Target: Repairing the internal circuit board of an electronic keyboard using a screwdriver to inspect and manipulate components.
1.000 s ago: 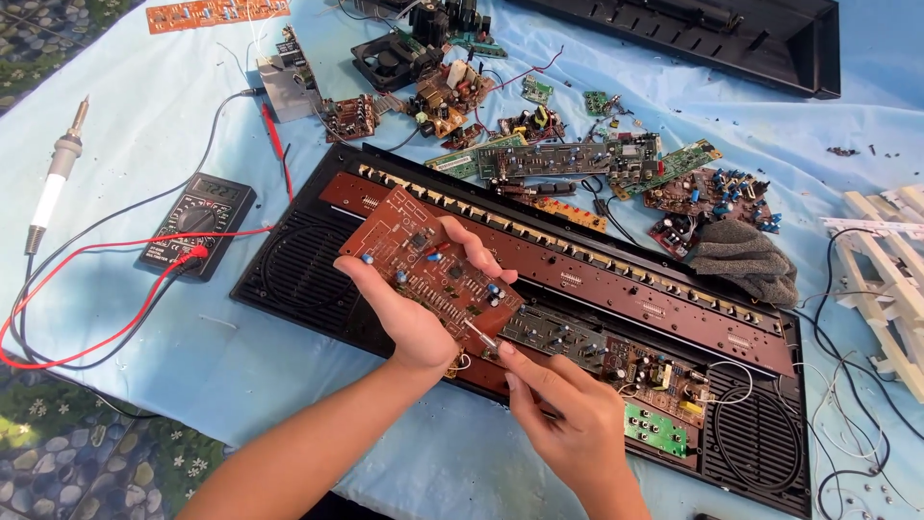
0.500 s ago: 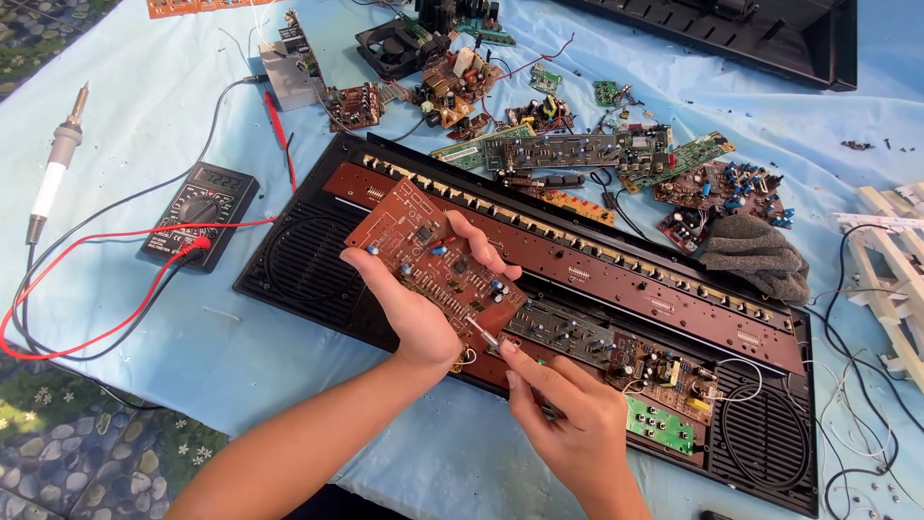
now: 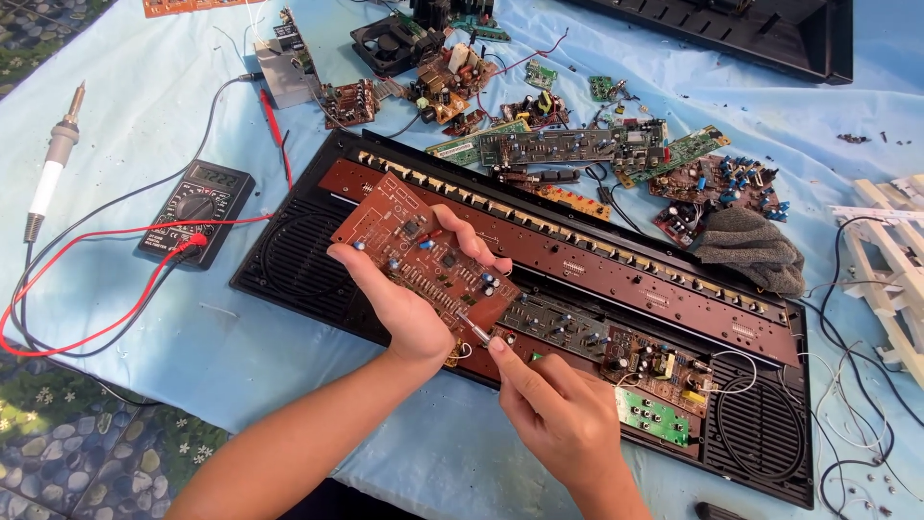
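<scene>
My left hand [image 3: 404,289] grips a reddish-brown circuit board [image 3: 414,252] from below and lifts it a little over an opened black keyboard case [image 3: 289,260]. My right hand [image 3: 558,414] pinches a thin metal-tipped tool [image 3: 474,329] whose tip touches the lower right corner of that board. Inside the case lie a long brown board strip [image 3: 616,260], a smaller dark board [image 3: 563,323] and a green board [image 3: 653,414]. Speaker grilles sit at both ends of the case.
A black multimeter [image 3: 197,212] with red and black leads lies at the left, a soldering iron [image 3: 53,164] beyond it. Several loose circuit boards [image 3: 577,144] crowd the far side. A grey cloth [image 3: 751,250], white plastic key strips [image 3: 890,250] and another black case [image 3: 751,29] are at the right and back.
The view has drifted slightly. My hands stay on the board and the tool; the tool tip stays at the board's corner.
</scene>
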